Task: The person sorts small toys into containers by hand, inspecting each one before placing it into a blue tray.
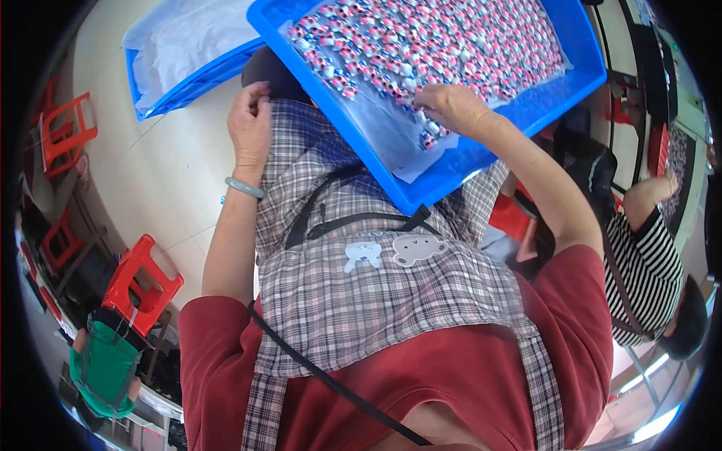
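A blue plastic tray, lined with white sheet, rests tilted over my lap. Many small painted figures in pink, white and blue cover its far part, standing close together. My right hand reaches into the tray, thumb and fingertips pinched at the near edge of the figures. The fingers partly hide the piece there. Just below the fingertips, a few loose figures lie on the bare liner. My left hand, with a pale green bangle at the wrist, hovers left of the tray, fingers loosely curled and nothing visible in them.
A second blue tray with white lining lies at the upper left. Red plastic stools stand along the left. A person in a striped top sits close on my right; another in green is at the lower left.
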A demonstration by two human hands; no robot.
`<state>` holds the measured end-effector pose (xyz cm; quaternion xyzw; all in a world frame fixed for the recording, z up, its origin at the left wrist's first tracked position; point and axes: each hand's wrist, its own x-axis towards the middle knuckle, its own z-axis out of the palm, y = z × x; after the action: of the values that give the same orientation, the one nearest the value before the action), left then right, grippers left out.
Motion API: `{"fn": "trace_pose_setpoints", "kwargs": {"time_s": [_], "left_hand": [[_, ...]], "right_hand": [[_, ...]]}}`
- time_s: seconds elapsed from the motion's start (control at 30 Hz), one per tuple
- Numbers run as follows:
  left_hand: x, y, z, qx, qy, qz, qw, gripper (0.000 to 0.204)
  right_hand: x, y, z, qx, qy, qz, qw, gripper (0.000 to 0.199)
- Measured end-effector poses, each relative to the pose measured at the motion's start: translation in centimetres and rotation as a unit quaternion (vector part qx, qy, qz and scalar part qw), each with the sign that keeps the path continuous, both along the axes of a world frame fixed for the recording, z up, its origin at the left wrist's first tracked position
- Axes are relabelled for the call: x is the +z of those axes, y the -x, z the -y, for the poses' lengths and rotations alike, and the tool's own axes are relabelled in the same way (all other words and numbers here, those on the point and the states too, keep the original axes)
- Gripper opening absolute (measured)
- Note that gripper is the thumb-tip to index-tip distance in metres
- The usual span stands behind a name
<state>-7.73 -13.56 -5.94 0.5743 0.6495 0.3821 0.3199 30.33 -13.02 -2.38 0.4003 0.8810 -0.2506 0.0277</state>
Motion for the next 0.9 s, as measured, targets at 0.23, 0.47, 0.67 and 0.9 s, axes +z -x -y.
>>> {"fn": "trace_pose_setpoints", "kwargs": {"time_s": [0.23,0.47,0.67,0.9], "left_hand": [[0.4,-0.6,-0.2,-0.014,0.040,0.010,0.999,0.022],[0.7,-0.7,0.2,-0.003,0.026,0.016,1.000,0.022],[0.7,-0.6,0.1,-0.004,0.027,0.018,0.999,0.021],[1.0,-0.6,0.1,-0.003,0.021,0.006,1.000,0.021]], "right_hand": [[-1.5,0.2,2.9,0.220,0.051,0.151,0.962,0.012],[-2.7,0.6,2.6,0.369,-0.037,0.115,0.922,0.009],[-2.7,0.7,1.9,0.341,-0.023,0.094,0.935,0.009],[-2.0,1.7,2.2,0.333,-0.015,0.109,0.936,0.012]]}}
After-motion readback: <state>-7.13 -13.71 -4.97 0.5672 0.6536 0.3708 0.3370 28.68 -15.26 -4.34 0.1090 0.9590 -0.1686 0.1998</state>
